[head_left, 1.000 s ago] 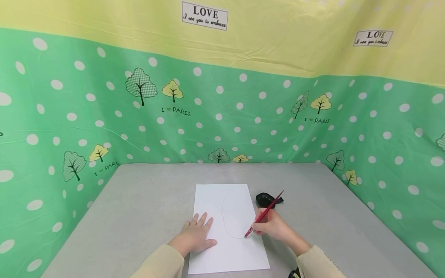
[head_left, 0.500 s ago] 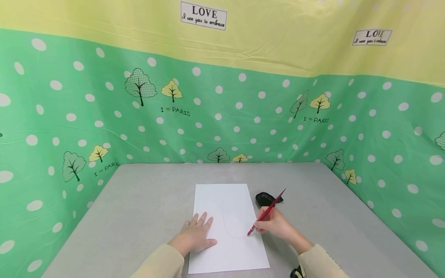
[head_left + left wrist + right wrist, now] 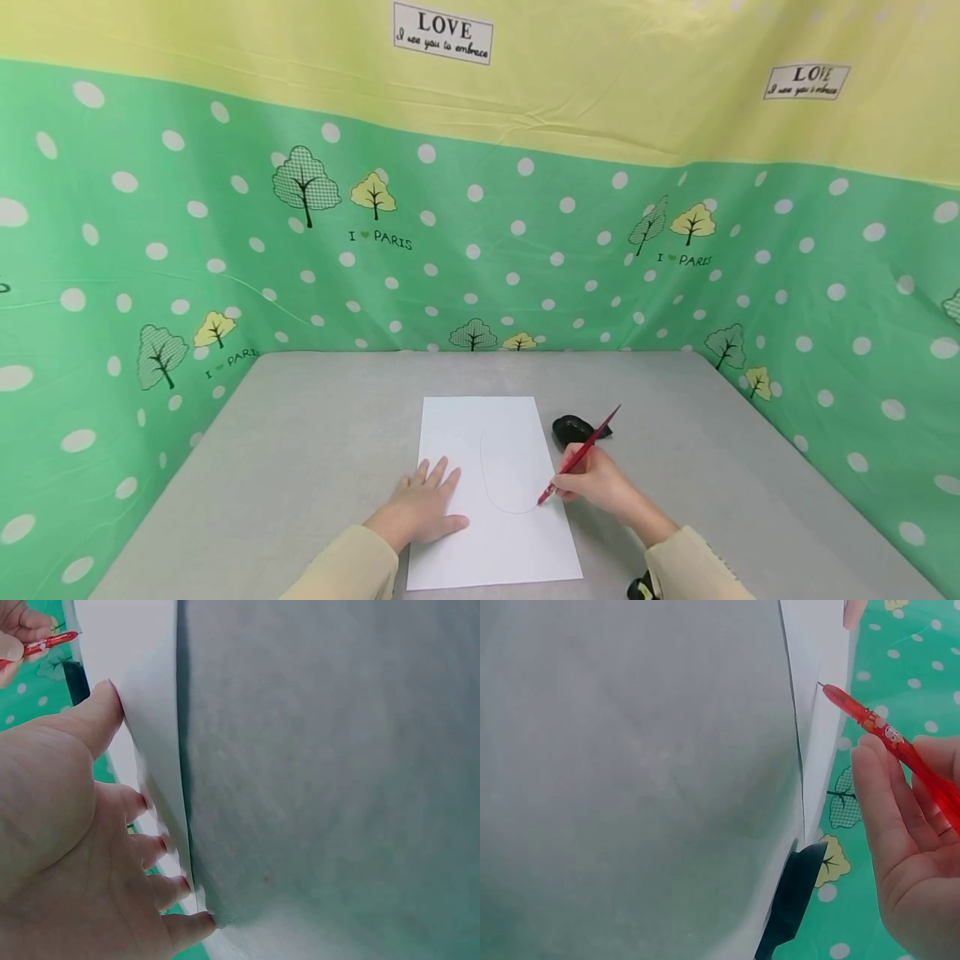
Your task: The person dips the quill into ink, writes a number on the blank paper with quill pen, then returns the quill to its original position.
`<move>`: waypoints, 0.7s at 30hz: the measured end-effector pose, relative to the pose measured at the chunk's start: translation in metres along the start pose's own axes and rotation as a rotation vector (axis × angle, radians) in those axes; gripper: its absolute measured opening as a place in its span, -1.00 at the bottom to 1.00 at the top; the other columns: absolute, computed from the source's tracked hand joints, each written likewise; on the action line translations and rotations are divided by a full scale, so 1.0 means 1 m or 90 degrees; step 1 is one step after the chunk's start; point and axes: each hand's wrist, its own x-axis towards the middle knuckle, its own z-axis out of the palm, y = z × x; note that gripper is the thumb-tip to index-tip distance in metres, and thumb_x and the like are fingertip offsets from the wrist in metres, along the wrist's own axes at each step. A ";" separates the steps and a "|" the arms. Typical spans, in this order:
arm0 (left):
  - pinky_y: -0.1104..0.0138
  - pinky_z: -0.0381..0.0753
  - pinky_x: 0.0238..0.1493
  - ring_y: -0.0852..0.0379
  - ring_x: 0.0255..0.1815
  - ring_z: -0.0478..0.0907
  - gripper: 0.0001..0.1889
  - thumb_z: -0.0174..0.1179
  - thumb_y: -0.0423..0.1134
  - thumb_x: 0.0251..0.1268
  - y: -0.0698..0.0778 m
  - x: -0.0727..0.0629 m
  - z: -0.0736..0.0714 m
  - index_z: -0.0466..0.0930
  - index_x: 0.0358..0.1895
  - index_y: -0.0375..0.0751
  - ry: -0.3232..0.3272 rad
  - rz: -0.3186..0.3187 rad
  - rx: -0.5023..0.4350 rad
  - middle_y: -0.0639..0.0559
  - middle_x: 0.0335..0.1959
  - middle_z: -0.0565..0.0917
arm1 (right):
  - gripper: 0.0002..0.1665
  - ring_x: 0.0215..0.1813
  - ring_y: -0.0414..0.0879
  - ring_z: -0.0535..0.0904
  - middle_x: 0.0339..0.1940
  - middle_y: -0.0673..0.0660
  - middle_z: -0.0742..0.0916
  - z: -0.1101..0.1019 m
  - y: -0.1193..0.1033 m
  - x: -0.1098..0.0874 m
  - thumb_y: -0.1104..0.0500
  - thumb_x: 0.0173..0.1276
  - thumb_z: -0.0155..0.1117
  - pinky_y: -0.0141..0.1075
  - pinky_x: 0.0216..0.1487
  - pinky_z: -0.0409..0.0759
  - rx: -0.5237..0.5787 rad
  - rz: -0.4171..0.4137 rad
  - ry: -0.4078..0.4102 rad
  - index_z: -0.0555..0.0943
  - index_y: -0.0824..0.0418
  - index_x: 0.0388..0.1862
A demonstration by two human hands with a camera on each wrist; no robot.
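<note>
A white sheet of paper (image 3: 491, 554) lies on the grey table. My left hand (image 3: 424, 508) rests spread on its left part, the thumb toward the middle; fingers and thumb show along the sheet's edge in the left wrist view. My right hand (image 3: 592, 479) pinches a slim red pen (image 3: 889, 735) with a fine tip and a small printed picture. The pen leans back to the right, its tip at the end of a thin curved line (image 3: 482, 471) shaped like a tall U. This line runs down the paper's right half and bends round at the bottom.
A shiny black object (image 3: 572, 430) with a short tail-like end lies just right of the paper, beyond my right hand. A small black and yellow thing (image 3: 641, 588) shows beside the right sleeve. Green and yellow printed cloth (image 3: 517, 275) stands behind the grey table (image 3: 300, 467) and along its sides.
My right hand has moved the pen slightly right and away from me, and the curved line has grown longer at its lower right. The left hand has stayed in place.
</note>
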 end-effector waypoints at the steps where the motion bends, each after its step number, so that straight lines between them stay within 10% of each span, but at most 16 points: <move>1: -0.20 -0.03 0.25 -0.34 0.36 -0.06 -0.23 0.12 0.16 0.17 0.000 0.000 0.000 0.23 0.34 -0.27 0.000 0.000 0.000 -0.27 0.38 0.11 | -0.82 -0.46 0.03 0.63 -0.51 0.18 0.67 0.000 0.000 0.000 0.39 0.13 0.31 -0.21 -0.38 0.65 -0.001 0.000 0.003 0.45 0.33 -0.45; 21: -0.19 -0.02 0.26 -0.34 0.36 -0.05 -0.22 0.11 0.19 0.16 -0.001 0.002 0.002 0.23 0.34 -0.26 0.000 -0.005 0.015 -0.26 0.38 0.11 | -0.85 -0.47 -0.01 0.61 -0.51 0.15 0.66 -0.003 0.000 0.003 0.40 0.14 0.29 -0.22 -0.37 0.64 -0.011 0.009 0.031 0.46 0.33 -0.44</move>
